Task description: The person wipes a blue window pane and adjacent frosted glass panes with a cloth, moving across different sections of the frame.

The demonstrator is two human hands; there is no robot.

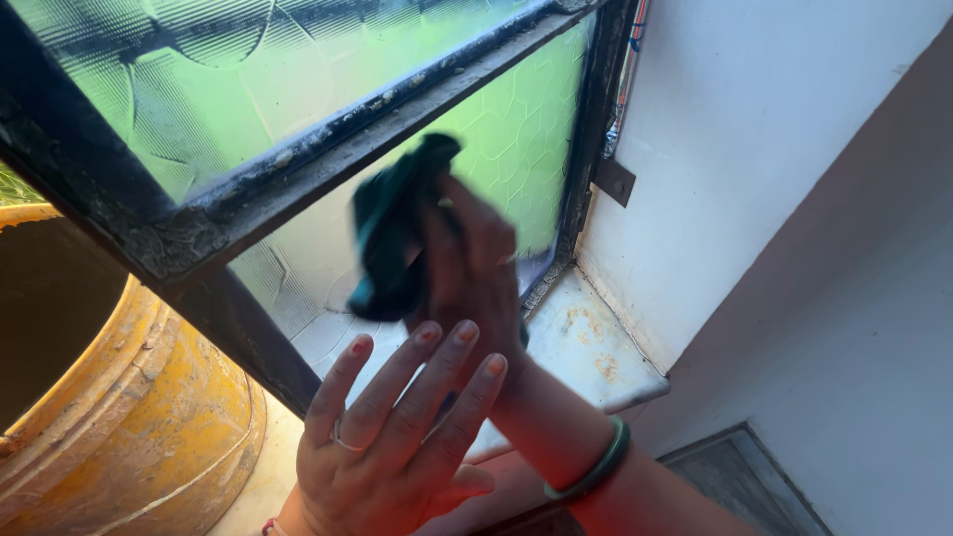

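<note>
My right hand (475, 268) presses a dark green cloth (389, 238) against the lower textured glass pane (516, 139) of a window; hand and cloth are blurred by motion. A green bangle (596, 467) circles that wrist. My left hand (397, 437) lies flat, fingers spread, against the glass just below the right hand, beside the black window frame (248, 337). It wears a ring and holds nothing.
A rusty dark cross bar (328, 159) splits the upper and lower panes. A stained white sill (586, 347) runs under the window. A white wall (754, 149) stands to the right. A large yellow round vessel (139, 417) sits outside at the left.
</note>
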